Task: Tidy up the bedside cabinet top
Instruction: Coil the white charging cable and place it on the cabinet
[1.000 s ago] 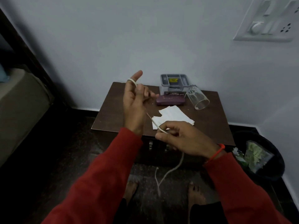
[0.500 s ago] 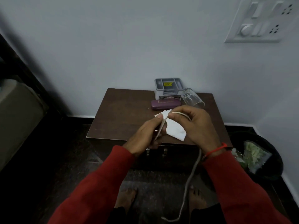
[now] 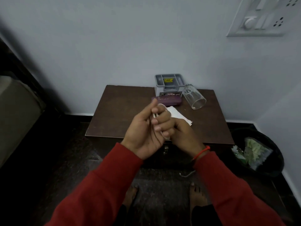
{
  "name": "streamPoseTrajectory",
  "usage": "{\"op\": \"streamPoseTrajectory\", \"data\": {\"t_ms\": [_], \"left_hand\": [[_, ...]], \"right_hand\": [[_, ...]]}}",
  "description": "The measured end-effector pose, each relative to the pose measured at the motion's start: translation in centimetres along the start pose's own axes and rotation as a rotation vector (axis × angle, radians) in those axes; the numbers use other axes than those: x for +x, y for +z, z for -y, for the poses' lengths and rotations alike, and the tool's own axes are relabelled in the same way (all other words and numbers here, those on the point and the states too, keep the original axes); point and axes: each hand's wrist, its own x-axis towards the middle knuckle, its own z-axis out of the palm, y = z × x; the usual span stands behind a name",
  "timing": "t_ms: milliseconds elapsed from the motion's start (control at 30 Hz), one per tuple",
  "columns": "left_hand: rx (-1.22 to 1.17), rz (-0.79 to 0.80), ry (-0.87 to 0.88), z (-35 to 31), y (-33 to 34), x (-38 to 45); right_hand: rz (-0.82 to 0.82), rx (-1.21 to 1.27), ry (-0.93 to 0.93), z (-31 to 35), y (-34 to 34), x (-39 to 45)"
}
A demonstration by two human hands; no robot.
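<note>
- While held above the near edge of the bedside cabinet [image 3: 123, 115], both hands work one white cord [image 3: 154, 115].
- Left hand [image 3: 145, 136]: palm up, fingers curled over the cord, thumb raised; grasping it.
- Right hand [image 3: 179, 129]: clenched around the cord just right of the left hand, touching it.
- Cord mostly hidden inside the two fists; only short bits showing between fingers and below the right fist. Loose tail [image 3: 187, 174] seen low, near the floor, under the right sleeve.
- Handling guess: light, limp, no stiffness; will slip and uncoil if grip eases. Best pinched at the bundled middle, tail gathered in so nothing drags.
- On the cabinet top, far side: grey organiser tray [image 3: 168, 82] against the wall, purple case [image 3: 169, 101] just in front of it.
- Clear drinking glass [image 3: 193, 97] lying on its side, right of the case, mouth toward the near right; fragile, may roll.
- White paper sheets [image 3: 179, 115] lying flat mid-top, partly behind the hands.
- Open room: whole left half of the top bare; right near corner also bare.
- Edges: hands right over the near edge, so a dropped cord likely lands on the floor.
- Black waste bin [image 3: 260, 152] on the floor at the near right, well apart from the hands, already holding scraps.
</note>
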Motion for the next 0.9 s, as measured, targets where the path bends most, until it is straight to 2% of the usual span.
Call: {"op": "streamPoseTrajectory", "data": {"t_ms": [67,133,200,300,367,467,600,667,733,900], "left_hand": [[0.034,-0.111,0.129,-1.0,-0.7,0.0],[0.087,-0.21,0.236,-2.0,-1.1,-0.1],[0.157,-0.298,0.332,-2.4,-1.1,-0.2],[0.263,-0.397,0.417,-2.3,-0.7,-0.2],[0.326,-0.421,0.429,-2.2,-0.5,-0.3],[0.453,-0.405,0.388,-2.4,-0.5,-0.6],[0.649,-0.337,0.323,-2.0,-0.5,-1.0],[0.67,-0.3,0.327,-1.6,-0.3,-1.0],[0.644,-0.336,0.386,-1.4,-0.1,-0.8],[0.505,-0.509,0.643,-0.9,-0.3,0.2]], "right_hand": [[0.006,-0.152,-0.036,-0.1,-0.2,0.0],[0.003,-0.174,-0.031,0.6,-0.3,-0.1],[0.084,-0.207,0.014,1.2,-0.1,-0.4],[0.237,-0.322,0.082,1.6,0.7,-0.8],[0.249,-0.368,0.112,1.8,1.0,-0.8],[0.155,-0.399,0.134,1.7,0.7,-0.6],[-0.249,-0.306,0.112,0.8,-0.2,0.0],[-0.346,-0.27,0.122,0.8,-0.7,0.1],[-0.299,-0.299,0.133,0.8,-0.8,0.0],[0.017,-0.435,0.108,1.2,0.0,-0.4]]}}
